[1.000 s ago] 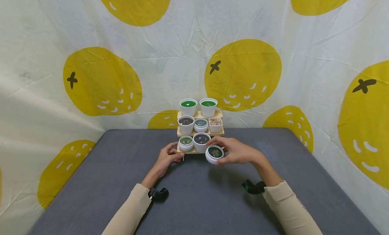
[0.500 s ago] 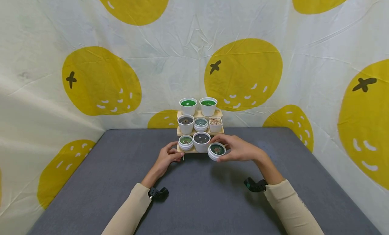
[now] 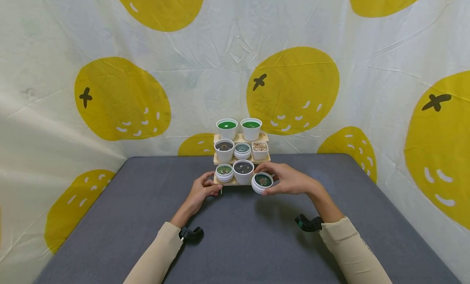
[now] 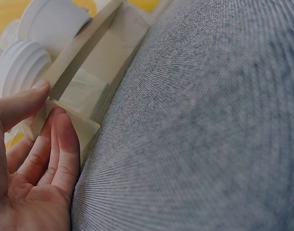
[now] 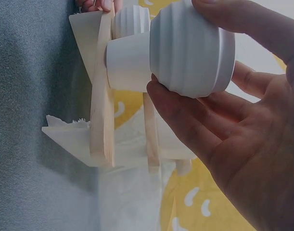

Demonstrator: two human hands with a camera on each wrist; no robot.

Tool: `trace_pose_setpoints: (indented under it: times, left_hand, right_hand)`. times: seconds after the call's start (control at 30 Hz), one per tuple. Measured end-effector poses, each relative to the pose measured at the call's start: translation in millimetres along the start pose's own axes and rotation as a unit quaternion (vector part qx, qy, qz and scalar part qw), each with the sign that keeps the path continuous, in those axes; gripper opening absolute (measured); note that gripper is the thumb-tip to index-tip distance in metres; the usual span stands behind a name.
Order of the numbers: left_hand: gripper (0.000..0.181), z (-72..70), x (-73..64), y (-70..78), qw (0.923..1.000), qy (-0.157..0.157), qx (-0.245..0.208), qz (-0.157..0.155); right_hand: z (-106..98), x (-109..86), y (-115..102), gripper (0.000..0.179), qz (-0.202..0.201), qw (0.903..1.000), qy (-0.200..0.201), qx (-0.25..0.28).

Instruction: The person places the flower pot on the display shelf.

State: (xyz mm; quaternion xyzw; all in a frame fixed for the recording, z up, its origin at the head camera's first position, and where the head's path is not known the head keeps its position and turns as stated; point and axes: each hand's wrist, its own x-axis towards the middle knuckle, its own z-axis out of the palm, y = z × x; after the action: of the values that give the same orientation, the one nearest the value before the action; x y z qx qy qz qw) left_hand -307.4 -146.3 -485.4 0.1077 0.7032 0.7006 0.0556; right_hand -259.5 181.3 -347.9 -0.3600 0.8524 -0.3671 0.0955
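A three-tier stand with wooden shelves (image 3: 264,138) holds several small white pots. My left hand (image 3: 200,190) grips the front left corner of its lowest shelf; in the left wrist view, the thumb lies by the shelf edge and fingers curl at the pale side panel (image 4: 84,131). My right hand (image 3: 290,182) holds a ribbed white pot (image 3: 262,183) with a dark green top, tilted slightly, thumb and fingers around its sides. This pot is at the right end of the lowest shelf, beside a smooth white pot (image 3: 243,174) with a dark filling. The right wrist view shows the held pot (image 5: 187,50) out from the shelf (image 5: 102,130).
On the lowest shelf's left stands a ribbed pot (image 3: 224,174). The middle shelf carries a dark-filled pot (image 3: 224,151), a ribbed pot (image 3: 242,152) and a square pot (image 3: 260,152). Two green-filled pots (image 3: 251,131) stand on top. A patterned cloth (image 3: 205,88) hangs behind the grey table (image 3: 235,239).
The right hand has moved the ribbed pot slightly up and to the right, mostly in the first half second; since then it barely moves. The left hand has stayed on the stand's corner.
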Motion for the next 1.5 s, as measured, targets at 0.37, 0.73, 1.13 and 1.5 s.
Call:
trace_pose_setpoints:
  times: [0.37,0.73,1.13,1.5]
  left_hand:
    - [0.068,0.0,-0.1,-1.1,1.0000,0.003,-0.003,0.000]
    - [0.068,-0.1,-0.4,-2.1,1.0000,0.004,0.003,0.002]
    - [0.068,-0.2,-0.2,-0.6,1.0000,0.001,0.003,0.004]
    - [0.069,-0.7,-0.9,-0.7,1.0000,-0.001,0.009,-0.002]
  right_hand:
    - [-2.0,-1.6,4.6,0.060,0.001,1.0000,0.006,-0.003]
    - [-2.0,-2.0,9.4,0.058,0.003,1.0000,0.008,-0.003]
    - [-1.4,-2.5,6.8,0.058,0.019,0.9997,0.011,-0.006]
    - [-1.3,-2.3,8.4,0.058,0.024,0.9997,0.008,-0.002]
